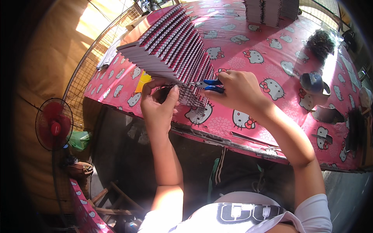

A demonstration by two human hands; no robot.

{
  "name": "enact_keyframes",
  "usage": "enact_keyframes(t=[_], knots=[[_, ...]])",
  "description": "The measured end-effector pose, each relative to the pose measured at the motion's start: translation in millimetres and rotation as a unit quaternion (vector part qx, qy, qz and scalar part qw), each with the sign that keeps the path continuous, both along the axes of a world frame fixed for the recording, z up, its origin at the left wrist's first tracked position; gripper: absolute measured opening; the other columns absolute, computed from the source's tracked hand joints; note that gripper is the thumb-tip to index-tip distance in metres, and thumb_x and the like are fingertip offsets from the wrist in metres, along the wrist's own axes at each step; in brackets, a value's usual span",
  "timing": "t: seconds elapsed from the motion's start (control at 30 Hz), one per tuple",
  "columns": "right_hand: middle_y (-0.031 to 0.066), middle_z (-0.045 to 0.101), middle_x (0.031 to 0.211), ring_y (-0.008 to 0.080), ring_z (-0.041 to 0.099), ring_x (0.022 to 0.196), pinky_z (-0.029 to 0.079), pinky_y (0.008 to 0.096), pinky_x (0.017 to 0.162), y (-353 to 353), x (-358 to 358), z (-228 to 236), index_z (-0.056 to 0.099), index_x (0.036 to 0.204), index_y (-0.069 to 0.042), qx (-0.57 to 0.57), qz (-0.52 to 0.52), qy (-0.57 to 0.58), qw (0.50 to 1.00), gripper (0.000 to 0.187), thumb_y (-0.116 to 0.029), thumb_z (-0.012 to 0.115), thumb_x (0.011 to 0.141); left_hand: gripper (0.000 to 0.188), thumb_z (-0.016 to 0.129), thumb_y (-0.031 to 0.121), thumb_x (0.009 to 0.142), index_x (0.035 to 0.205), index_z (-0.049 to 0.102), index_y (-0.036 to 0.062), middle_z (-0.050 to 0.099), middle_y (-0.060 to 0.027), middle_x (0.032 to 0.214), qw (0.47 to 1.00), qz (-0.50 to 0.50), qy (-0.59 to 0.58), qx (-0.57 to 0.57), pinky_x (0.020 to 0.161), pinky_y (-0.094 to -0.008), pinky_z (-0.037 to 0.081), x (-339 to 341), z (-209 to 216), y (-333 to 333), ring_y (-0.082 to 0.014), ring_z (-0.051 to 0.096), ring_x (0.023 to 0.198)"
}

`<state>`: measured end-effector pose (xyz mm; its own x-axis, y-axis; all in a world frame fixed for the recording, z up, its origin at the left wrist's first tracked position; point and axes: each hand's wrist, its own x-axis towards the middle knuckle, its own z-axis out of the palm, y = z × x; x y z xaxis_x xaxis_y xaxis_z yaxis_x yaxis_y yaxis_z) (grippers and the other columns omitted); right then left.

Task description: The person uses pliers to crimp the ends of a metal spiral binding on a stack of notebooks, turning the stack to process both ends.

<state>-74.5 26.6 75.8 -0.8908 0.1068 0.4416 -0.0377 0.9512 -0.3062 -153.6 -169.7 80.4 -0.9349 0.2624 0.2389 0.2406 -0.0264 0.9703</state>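
Observation:
A long slanted row of spiral-bound notebooks (171,42) with wire coils lies on a table under a pink cartoon-cat cloth (248,112). My left hand (157,103) pinches the front end of the nearest notebook, thumb and fingers around its lower corner. My right hand (237,89) grips blue-handled pliers (208,85), whose jaws point left at the wire coil of that front notebook. The two hands are close together at the near end of the row.
Another pile of notebooks (268,11) stands at the table's far edge. A dark bundle of wire coils (320,40) and a round dark object (312,83) lie to the right. A red standing fan (53,124) is on the floor at left, near a wire fence (89,66).

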Motion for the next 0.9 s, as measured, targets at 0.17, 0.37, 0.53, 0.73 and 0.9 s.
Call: enact_keyframes(t=[0.17,0.37,0.53,0.73,0.9], knots=[[0.012,0.061,0.056,0.0308,0.065,0.055,0.052,0.0402,0.053,5,-16,-18,0.063,0.061,-0.003,0.097,0.027,0.264,0.959,0.06,-0.06,0.065,0.079,0.038,0.079,0.011,0.08,0.109,0.055,0.0051,0.067,-0.0058,0.081,1.0,0.014,0.015,-0.011,0.043,-0.0172,0.04,6,-2,10,-0.007,0.058,0.058],[0.0122,0.063,0.064,0.0302,0.066,0.063,0.052,0.0409,0.06,-9,-4,2,0.066,0.071,-0.002,0.008,-0.012,-0.088,0.996,0.059,-0.06,0.067,0.078,0.046,0.082,0.013,0.077,0.111,0.053,0.004,0.067,-0.007,0.082,1.0,0.021,-0.006,-0.008,0.043,-0.0176,0.041,1,-8,2,-0.0078,0.059,0.058],[0.012,0.061,0.059,0.031,0.064,0.056,0.051,0.0424,0.054,11,-14,-31,0.064,0.07,-0.003,0.063,0.018,0.19,0.98,0.06,-0.062,0.066,0.078,0.04,0.077,0.01,0.081,0.109,0.05,0.0028,0.067,-0.0091,0.082,1.0,0.005,-0.027,0.004,0.044,-0.0185,0.044,3,-15,5,-0.0091,0.06,0.058],[0.0124,0.062,0.062,0.0322,0.064,0.058,0.051,0.0429,0.055,-3,-13,-14,0.062,0.071,-0.002,0.002,0.013,-0.06,0.998,0.06,-0.062,0.066,0.078,0.041,0.079,0.009,0.079,0.109,0.05,0.0028,0.067,-0.0086,0.083,1.0,-0.007,-0.016,0.02,0.044,-0.0181,0.045,0,-20,8,-0.0094,0.061,0.06],[0.0117,0.063,0.067,0.031,0.065,0.064,0.051,0.0422,0.058,6,-1,-21,0.062,0.077,-0.002,-0.004,0.002,0.026,1.0,0.057,-0.059,0.069,0.076,0.041,0.079,0.009,0.079,0.108,0.052,0.003,0.067,-0.0083,0.084,0.999,0.007,-0.041,0.02,0.045,-0.0188,0.045,-1,-24,6,-0.0092,0.06,0.061]])
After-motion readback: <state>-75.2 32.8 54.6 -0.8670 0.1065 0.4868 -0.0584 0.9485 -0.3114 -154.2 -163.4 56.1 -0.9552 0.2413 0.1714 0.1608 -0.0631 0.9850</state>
